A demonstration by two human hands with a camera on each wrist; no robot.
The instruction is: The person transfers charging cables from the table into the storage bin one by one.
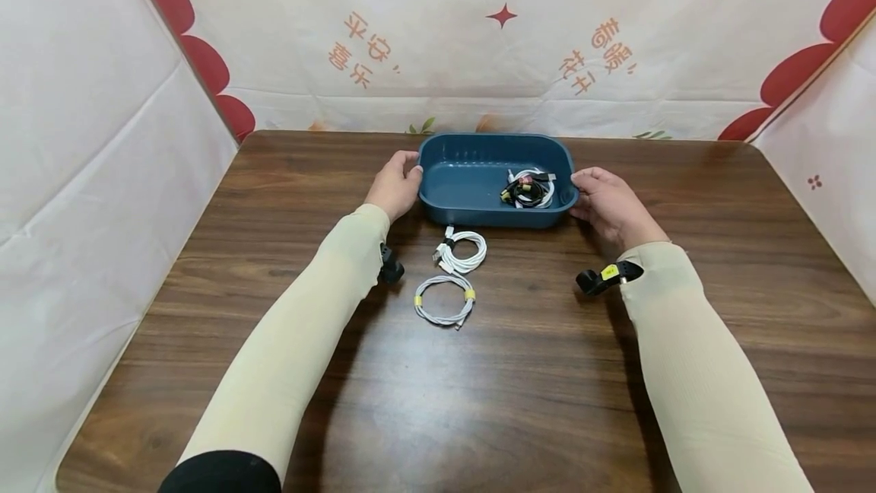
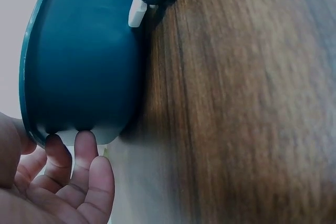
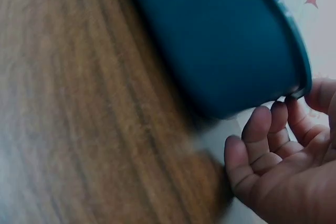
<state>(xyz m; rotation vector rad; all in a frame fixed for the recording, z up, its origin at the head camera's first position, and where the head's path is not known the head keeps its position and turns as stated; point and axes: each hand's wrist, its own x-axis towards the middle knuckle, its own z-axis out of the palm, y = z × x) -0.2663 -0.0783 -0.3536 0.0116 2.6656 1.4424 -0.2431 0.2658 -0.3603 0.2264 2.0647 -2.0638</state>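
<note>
A blue plastic bin stands toward the back of the table, with coiled black and white cables lying in its right part. At its left end my left hand grips the rim, thumb on top and fingers curled under the edge against the wall. My right hand pinches the rim at the opposite end, its thumb over the edge and fingertips beneath. Just in front of the bin lies a white coiled cable with a black tie. Nearer to me is a grey coiled cable with yellow ties.
The brown wooden table extends around the bin on all sides. Behind its far edge hangs a pale printed cloth, and white cloth walls stand at both sides. A black wrist camera sits on each forearm.
</note>
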